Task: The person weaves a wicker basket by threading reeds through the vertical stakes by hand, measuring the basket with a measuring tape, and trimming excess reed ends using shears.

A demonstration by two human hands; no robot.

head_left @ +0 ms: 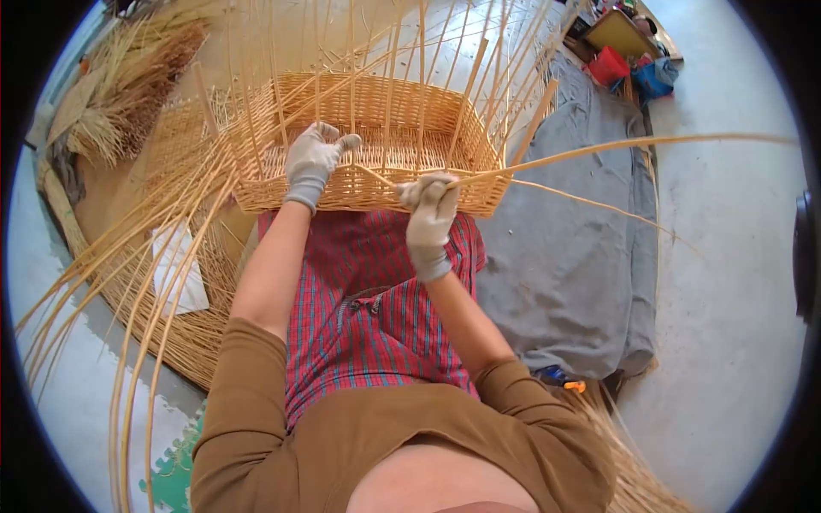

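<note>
In front of my lap stands a partly woven wicker basket [368, 192], with tall upright stakes [392, 85] rising from its sides. My left hand [314, 161], in a pale work glove, rests at the near wall with its fingers curled around the rim and a stake; the exact grip is partly hidden. My right hand [430, 205], gloved too, is closed on a long willow rod [599, 152] at the near rim. From that hand the rod runs far out to the right, while its other end slants up left into the weave.
Loose rods [162, 248] fan out to the left of the basket. Bundled straw-like material [128, 94] lies at the upper left. A grey cloth [564, 256] covers a low surface on the right, with a red container [608, 66] beyond it.
</note>
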